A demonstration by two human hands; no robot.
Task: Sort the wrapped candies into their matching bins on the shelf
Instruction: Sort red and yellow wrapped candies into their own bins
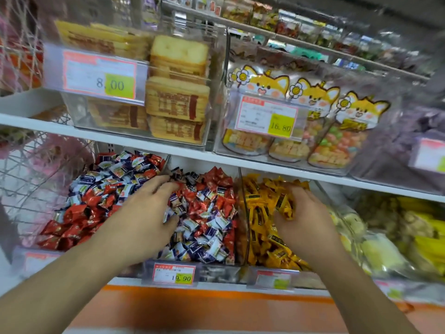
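Note:
Three clear bins sit side by side on the lower shelf. The left bin (31, 255) holds red and blue-white wrapped candies (103, 186). In the middle bin (216, 271) lies a mix of red and blue-white candies (207, 213). The right bin (243, 203) is full of yellow candies (260, 227). My left hand (147, 213) rests on the candies at the middle bin's left side, fingers spread and bent into the pile. My right hand (301, 220) is in the yellow bin and grips a bunch of yellow candies (284, 206).
A white shelf board (168, 150) runs just above the bins. On it stand clear boxes of biscuit packs (178, 107) and fox-printed snack bags (313, 121). Price tags (174, 274) hang at the bins' fronts. Bagged yellow snacks (390, 237) lie to the right, a wire basket (29, 165) to the left.

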